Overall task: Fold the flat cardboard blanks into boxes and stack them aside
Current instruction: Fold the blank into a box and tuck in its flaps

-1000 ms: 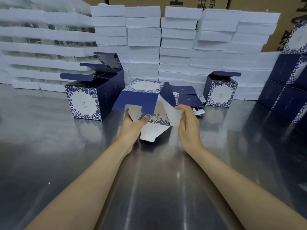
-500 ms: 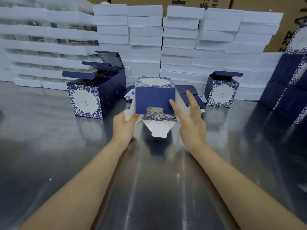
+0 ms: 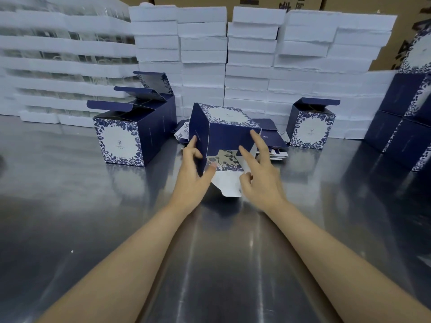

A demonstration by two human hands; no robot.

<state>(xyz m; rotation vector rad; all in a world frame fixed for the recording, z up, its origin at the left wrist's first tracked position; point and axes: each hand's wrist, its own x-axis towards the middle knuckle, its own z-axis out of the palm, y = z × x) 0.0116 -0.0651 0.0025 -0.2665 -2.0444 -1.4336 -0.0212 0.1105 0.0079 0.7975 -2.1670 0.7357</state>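
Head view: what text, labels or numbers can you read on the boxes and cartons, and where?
No text reads fully.
Brown cartons: big black characters, cut off by the frame, unreadable.
Left folded box: small logo and print line on the white panel, too small.
Right folded box: same logo, too small.
Half-folded box: tiny emblem on top, faint print on the navy side, too small.

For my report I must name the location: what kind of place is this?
Probably a packaging workshop or small factory. It shows a steel worktable, a wall of stacked white foam blocks behind it, and several identical folded blue floral boxes, with a half-folded box gripped by the left hand.
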